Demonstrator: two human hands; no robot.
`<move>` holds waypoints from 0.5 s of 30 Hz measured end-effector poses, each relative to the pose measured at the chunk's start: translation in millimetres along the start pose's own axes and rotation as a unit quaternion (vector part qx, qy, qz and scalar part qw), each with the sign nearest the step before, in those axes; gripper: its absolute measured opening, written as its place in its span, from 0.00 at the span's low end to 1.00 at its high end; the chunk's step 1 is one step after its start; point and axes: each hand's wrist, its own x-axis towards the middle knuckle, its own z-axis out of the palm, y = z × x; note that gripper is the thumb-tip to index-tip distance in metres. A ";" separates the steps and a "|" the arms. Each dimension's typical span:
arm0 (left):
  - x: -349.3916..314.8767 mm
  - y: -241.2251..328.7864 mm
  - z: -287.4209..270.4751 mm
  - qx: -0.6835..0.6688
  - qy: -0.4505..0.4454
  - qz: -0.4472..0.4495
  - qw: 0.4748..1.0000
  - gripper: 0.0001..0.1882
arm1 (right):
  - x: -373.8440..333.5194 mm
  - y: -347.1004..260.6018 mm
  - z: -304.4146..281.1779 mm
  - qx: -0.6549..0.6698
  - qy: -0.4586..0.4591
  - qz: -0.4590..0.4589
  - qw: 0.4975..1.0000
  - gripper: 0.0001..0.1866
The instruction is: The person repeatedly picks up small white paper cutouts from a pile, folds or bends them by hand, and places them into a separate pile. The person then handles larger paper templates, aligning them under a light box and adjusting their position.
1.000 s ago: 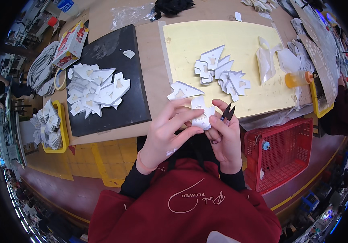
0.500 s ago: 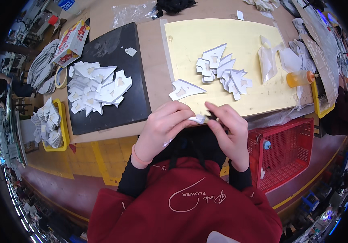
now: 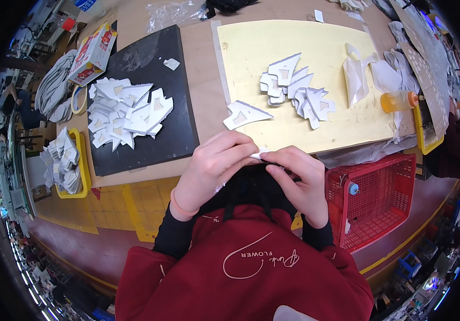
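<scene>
My left hand (image 3: 215, 167) is closed on a small white piece (image 3: 256, 155) at the table's front edge, mostly hidden by the fingers. My right hand (image 3: 300, 179) meets it from the right, thumb and forefinger closed beside the piece. A bit of something dark shows at those fingers, too little to name. Just beyond my hands a single pointed white cut piece (image 3: 245, 114) with a grey edge and a cut-out lies on the yellow sheet (image 3: 315, 40). Behind it to the right is a loose pile of similar pieces (image 3: 284, 68).
A larger heap of white pieces (image 3: 117, 111) covers part of the black board (image 3: 139, 53) at left. Beside it stand a yellow tray (image 3: 87, 176) and a carton (image 3: 95, 53). At right are an orange bottle (image 3: 398, 101), translucent sheeting (image 3: 354, 80) and a red basket (image 3: 371, 206) below table height.
My right hand has moved slightly left and its fingertips have closed in on the white piece. The dark thing at its fingers shows less now. My left hand keeps its grip.
</scene>
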 end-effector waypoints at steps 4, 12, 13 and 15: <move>0.7 1.0 0.2 0.004 0.003 0.007 1.000 0.10 | -1.1 1.7 1.6 0.007 0.008 -0.001 1.000 0.11; 1.2 4.2 0.9 0.027 0.017 0.014 0.999 0.12 | -3.7 2.1 5.0 0.012 0.009 0.018 1.000 0.11; 0.8 3.9 1.5 0.030 0.021 0.016 0.999 0.12 | -4.4 0.4 4.6 0.017 0.001 0.036 0.999 0.11; -0.2 3.0 2.6 0.036 0.027 0.021 0.999 0.12 | -4.6 0.8 4.7 0.049 -0.009 0.074 0.996 0.11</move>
